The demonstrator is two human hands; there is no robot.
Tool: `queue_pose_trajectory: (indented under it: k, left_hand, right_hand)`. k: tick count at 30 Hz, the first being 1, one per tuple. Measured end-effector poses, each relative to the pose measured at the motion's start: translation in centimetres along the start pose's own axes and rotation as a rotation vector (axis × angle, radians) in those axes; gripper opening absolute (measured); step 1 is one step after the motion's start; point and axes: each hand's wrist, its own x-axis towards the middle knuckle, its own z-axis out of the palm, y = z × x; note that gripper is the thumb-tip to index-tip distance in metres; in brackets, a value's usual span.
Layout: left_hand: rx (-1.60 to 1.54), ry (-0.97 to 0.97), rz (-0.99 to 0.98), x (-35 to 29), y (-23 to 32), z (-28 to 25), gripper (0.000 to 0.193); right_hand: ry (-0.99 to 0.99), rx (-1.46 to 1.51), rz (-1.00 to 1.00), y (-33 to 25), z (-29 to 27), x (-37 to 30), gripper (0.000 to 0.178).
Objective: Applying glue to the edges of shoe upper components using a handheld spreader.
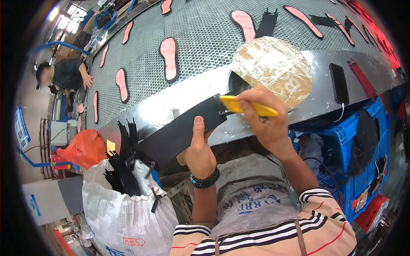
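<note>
My left hand [199, 155] is closed on a long black strip [179, 130], thumb lying on top and fingers underneath. The strip slants up to the right over the metal edge of the work surface, its lower left end beside a bunch of black pieces. In my right hand [268, 121] is a flat yellow tool [247, 106], pinched between thumb and fingers. Its left end lies at the strip's upper right end; whether it has bristles or a blade there I cannot tell. Just beyond sits a round cardboard cover [273, 70] wrapped in clear film, over a dark container [237, 83].
Pink insole-shaped pieces with black borders [168, 59] lie on a mesh belt [200, 42]. A white sack [128, 213] with black strips [124, 170] stands at left, beside an orange bag [85, 149]. At right are a phone [338, 83] and blue crate [346, 149]. Another person [68, 73] stands far left.
</note>
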Motion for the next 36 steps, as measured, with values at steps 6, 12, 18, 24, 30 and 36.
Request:
queue_pose_trajectory:
  k: [6, 12, 18, 24, 30, 36]
  left_hand:
    - [-0.004, -0.043, 0.016, 0.5, -0.3, -0.3, 0.038]
    - [0.196, -0.044, -0.032, 0.8, -0.3, -0.1, 0.039]
    - [0.38, -0.32, -0.014, 10.2, 0.8, 0.7, 0.043]
    - [0.198, -0.552, -0.309, 23.4, -1.5, 8.2, 0.036]
    - [0.8, -0.094, 0.363, 19.7, -6.9, -0.7, 0.041]
    - [1.492, 0.473, 0.626, 12.8, 2.8, -13.9, 0.038]
  right_hand:
    - [0.202, -0.017, 0.023, 0.5, -1.2, 0.7, 0.011]
    - [-0.043, -0.003, -0.009, 0.4, -1.1, 1.3, 0.01]
    - [0.09, -0.017, 0.21, 0.8, -6.2, -0.1, 0.005]
    - [0.142, 0.09, 0.312, 0.3, -7.8, -1.6, 0.004]
    - [0.175, 0.318, 0.262, 1.6, -8.5, -3.6, 0.014]
    - [0.026, 0.308, 0.176, 5.1, -9.4, -3.3, 0.027]
